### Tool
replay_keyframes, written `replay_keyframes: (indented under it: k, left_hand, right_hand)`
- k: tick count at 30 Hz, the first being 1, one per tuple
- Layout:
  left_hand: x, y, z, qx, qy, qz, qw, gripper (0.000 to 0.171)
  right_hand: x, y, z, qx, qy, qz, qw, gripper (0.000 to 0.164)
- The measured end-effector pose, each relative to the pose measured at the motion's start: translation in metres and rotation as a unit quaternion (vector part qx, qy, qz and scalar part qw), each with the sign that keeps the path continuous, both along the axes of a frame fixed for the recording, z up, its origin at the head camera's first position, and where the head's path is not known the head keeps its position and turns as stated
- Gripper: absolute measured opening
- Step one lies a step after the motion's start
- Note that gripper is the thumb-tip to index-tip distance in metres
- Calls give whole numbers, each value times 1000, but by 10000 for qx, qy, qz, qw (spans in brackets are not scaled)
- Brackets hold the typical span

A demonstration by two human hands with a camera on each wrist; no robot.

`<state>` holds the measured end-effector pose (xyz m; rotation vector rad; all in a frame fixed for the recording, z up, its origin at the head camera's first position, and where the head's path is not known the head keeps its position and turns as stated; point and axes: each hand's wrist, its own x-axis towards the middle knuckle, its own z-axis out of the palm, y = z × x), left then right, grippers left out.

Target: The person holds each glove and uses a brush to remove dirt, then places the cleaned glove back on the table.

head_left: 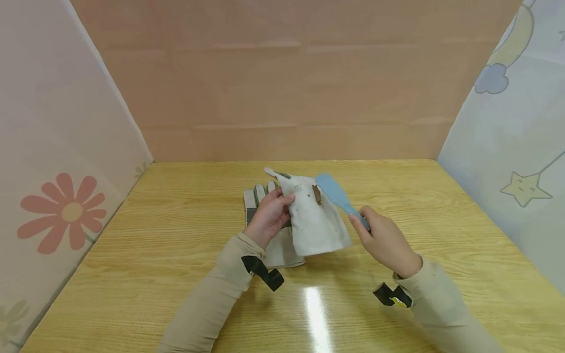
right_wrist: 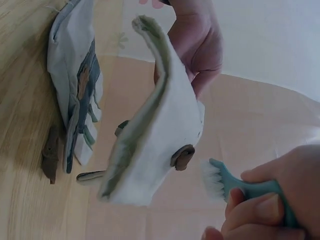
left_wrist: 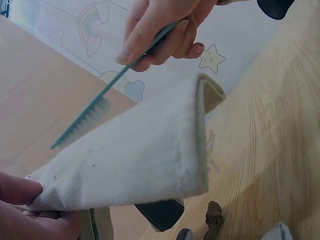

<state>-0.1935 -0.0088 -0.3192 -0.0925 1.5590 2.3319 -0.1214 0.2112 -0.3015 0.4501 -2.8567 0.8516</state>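
Note:
My left hand (head_left: 271,215) pinches a white fabric work glove (head_left: 315,230) near its finger end and holds it up over the table. Small dark specks dot its cloth, and a brown flake (head_left: 317,194) clings to it, also seen in the right wrist view. In my right hand (head_left: 386,240) is the handle of a light blue brush (head_left: 335,191). Its pale bristles (right_wrist: 212,180) face the glove, close to the flake. Beneath the held glove lies a second work glove (head_left: 284,250), white with grey and green parts, partly hidden by my left hand.
The right wrist view shows a brown piece (right_wrist: 50,155) on the wooden table (right_wrist: 25,105), beside the lying glove, and another brown bit (right_wrist: 83,82) on that glove. Decorated panels stand left and right (head_left: 521,147), with a brownish-pink backdrop (head_left: 291,88) behind the table.

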Motion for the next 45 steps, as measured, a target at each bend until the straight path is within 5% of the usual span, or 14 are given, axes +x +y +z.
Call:
replay_keyframes:
  k: [7, 16, 24, 45]
  left_hand:
    - [0, 2, -1, -50, 34, -50, 10000, 43]
    - [-1, 2, -1, -16, 42, 54, 10000, 40]
    - [1, 1, 0, -37, 72, -3, 10000, 40]
    - [0, 0, 3, -6, 2, -107, 9999, 41]
  right_hand:
    - [1, -4, 1, -212, -177, 298, 9992, 24]
    - [1, 2, 1, 50, -364, 26, 9993, 27]
    - [3, -8, 2, -170, -338, 287, 9989, 26]
    - [5, -10, 2, 171, -371, 188, 9990, 28]
